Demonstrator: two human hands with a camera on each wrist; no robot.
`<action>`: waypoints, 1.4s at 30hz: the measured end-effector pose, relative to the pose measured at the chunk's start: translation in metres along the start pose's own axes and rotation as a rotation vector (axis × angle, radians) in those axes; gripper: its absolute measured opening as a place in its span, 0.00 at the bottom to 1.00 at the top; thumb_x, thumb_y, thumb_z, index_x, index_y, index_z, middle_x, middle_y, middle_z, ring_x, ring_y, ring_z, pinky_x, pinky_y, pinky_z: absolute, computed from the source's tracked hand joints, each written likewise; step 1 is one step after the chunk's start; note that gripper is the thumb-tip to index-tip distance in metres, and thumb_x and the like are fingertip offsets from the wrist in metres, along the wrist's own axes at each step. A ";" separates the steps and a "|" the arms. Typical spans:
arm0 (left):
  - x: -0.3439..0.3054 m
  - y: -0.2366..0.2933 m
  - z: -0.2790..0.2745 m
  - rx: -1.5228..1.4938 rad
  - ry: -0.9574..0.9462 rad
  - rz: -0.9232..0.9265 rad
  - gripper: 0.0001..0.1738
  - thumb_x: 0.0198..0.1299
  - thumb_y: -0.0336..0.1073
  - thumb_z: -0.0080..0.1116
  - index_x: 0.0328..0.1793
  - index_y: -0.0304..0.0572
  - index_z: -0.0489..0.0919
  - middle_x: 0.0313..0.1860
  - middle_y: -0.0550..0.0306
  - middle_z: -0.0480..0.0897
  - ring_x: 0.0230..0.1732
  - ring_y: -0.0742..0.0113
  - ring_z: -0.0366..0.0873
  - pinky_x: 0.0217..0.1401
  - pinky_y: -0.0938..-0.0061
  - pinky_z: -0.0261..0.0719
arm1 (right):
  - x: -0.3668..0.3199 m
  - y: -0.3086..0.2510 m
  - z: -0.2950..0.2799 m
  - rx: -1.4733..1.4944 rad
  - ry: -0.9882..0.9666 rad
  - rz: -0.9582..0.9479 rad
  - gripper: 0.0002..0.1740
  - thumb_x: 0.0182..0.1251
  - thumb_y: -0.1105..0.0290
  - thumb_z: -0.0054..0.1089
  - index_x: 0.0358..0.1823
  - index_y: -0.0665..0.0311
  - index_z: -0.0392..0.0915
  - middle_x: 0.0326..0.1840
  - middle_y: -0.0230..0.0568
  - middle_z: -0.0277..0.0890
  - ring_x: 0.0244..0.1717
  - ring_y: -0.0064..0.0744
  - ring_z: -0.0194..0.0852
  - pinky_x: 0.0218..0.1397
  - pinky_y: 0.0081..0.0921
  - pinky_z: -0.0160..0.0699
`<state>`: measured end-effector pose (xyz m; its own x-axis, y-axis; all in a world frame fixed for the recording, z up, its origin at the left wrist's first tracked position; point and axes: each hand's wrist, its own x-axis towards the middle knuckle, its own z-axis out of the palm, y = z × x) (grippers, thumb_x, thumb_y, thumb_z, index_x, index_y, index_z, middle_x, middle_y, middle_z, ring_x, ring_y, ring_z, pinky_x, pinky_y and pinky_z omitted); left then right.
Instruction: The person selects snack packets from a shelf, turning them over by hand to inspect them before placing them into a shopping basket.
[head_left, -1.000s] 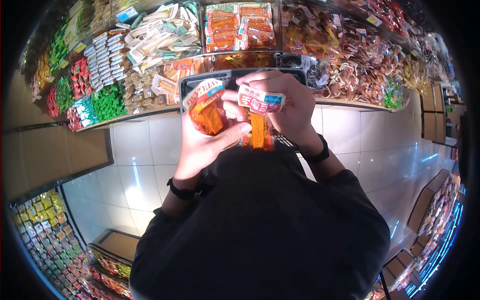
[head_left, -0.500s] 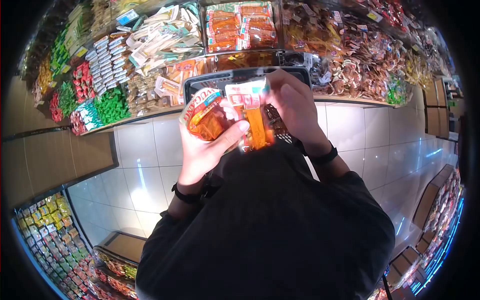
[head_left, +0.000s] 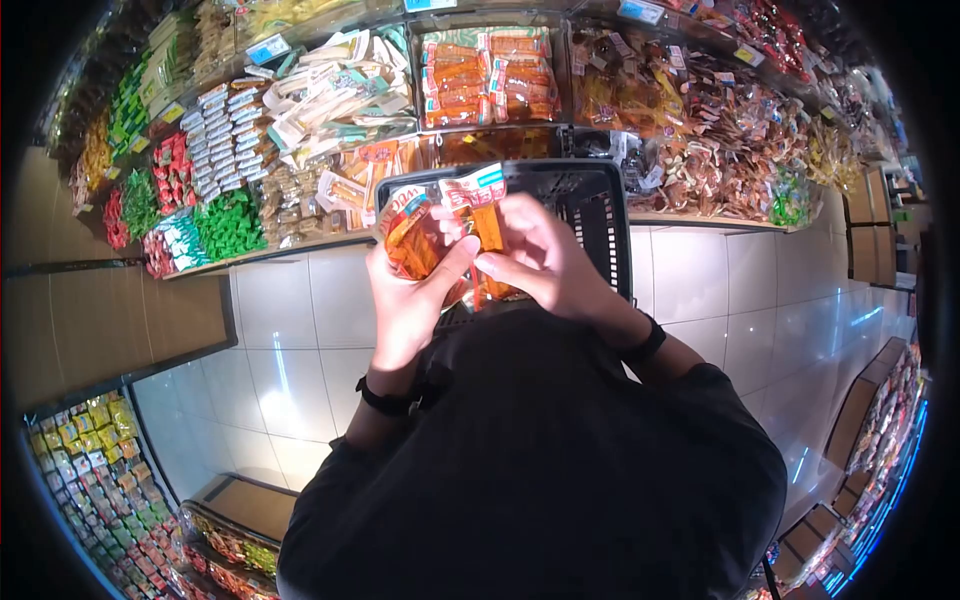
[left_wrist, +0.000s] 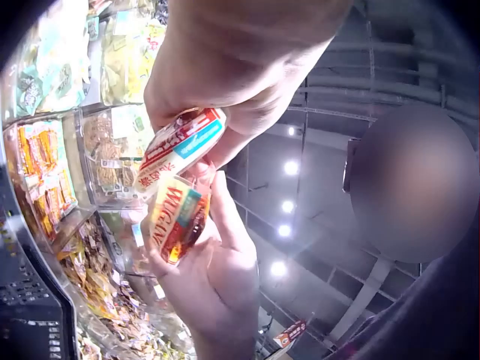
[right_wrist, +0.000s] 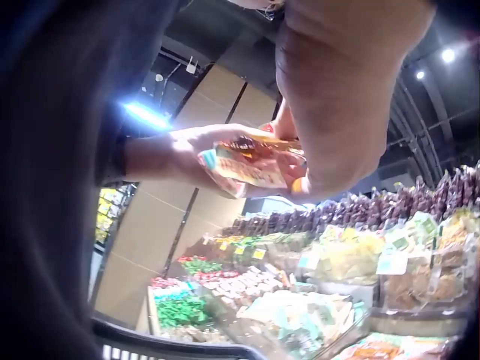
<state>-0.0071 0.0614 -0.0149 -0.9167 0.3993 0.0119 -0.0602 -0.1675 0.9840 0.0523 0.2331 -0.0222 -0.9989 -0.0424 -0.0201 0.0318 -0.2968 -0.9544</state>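
My left hand (head_left: 400, 305) grips a clear snack packet (head_left: 410, 245) with orange-brown pieces inside and a red, white and blue header. Beside it a second, similar snack packet (head_left: 485, 225) stands upright. My right hand (head_left: 555, 262) pinches this one, with its thumb near the left thumb's tip on the packet's front. In the left wrist view, the right hand (left_wrist: 214, 289) is around a packet lettered WUGAN (left_wrist: 174, 217). Above it, the left hand (left_wrist: 232, 82) holds the other packet. Both packets are over a black shopping basket (head_left: 622, 240).
A sloping display counter (head_left: 700, 222) runs along the front, with bins of wrapped snacks. Orange packets (head_left: 490, 75) lie in rows in the middle bin. Tiled floor (head_left: 310, 300) shows on both sides, with a brown cabinet (head_left: 120, 310) at left and more shelves behind.
The right hand has come down from the second packet's header to its side, thumb now in front. That packet has shifted left, closer to the first. The left hand keeps its hold.
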 end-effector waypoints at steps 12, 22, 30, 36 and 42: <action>0.026 -0.040 -0.049 -0.233 0.142 -0.264 0.18 0.76 0.35 0.53 0.63 0.29 0.77 0.40 0.56 0.84 0.32 0.77 0.78 0.30 0.84 0.67 | 0.231 0.014 -0.204 -1.004 0.251 0.012 0.19 0.69 0.69 0.60 0.59 0.67 0.79 0.43 0.51 0.85 0.42 0.42 0.86 0.48 0.38 0.82; 0.027 -0.048 -0.057 -0.241 0.116 -0.318 0.16 0.77 0.34 0.50 0.63 0.29 0.76 0.36 0.56 0.82 0.30 0.76 0.79 0.29 0.83 0.67 | 0.337 0.081 -0.321 -1.448 0.041 0.049 0.14 0.65 0.73 0.65 0.50 0.60 0.75 0.48 0.50 0.80 0.53 0.52 0.80 0.53 0.45 0.75; 0.036 -0.052 -0.051 -0.327 0.062 -0.332 0.19 0.80 0.41 0.44 0.62 0.31 0.70 0.40 0.44 0.85 0.32 0.66 0.84 0.32 0.77 0.78 | 0.323 0.073 -0.297 -1.779 -0.012 -0.176 0.19 0.56 0.74 0.70 0.50 0.59 0.76 0.55 0.46 0.77 0.58 0.53 0.75 0.58 0.47 0.74; 0.038 -0.035 -0.043 -0.415 -0.022 -0.364 0.31 0.79 0.57 0.34 0.63 0.32 0.65 0.44 0.28 0.84 0.30 0.50 0.86 0.29 0.67 0.84 | 0.296 0.073 -0.267 -1.708 0.245 -0.459 0.19 0.55 0.79 0.57 0.51 0.60 0.79 0.53 0.48 0.77 0.57 0.53 0.75 0.60 0.47 0.73; 0.028 -0.020 -0.035 -0.498 -0.165 -0.375 0.35 0.76 0.61 0.33 0.61 0.31 0.68 0.43 0.27 0.84 0.28 0.45 0.86 0.23 0.67 0.83 | 0.157 -0.010 -0.098 -0.399 -0.162 -0.009 0.14 0.75 0.65 0.57 0.52 0.68 0.78 0.44 0.38 0.80 0.37 0.27 0.80 0.40 0.23 0.79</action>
<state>-0.0447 0.0446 -0.0405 -0.7275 0.6387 -0.2507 -0.5773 -0.3722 0.7268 -0.1085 0.3224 -0.0453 -0.9797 -0.2003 0.0049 -0.0241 0.0934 -0.9953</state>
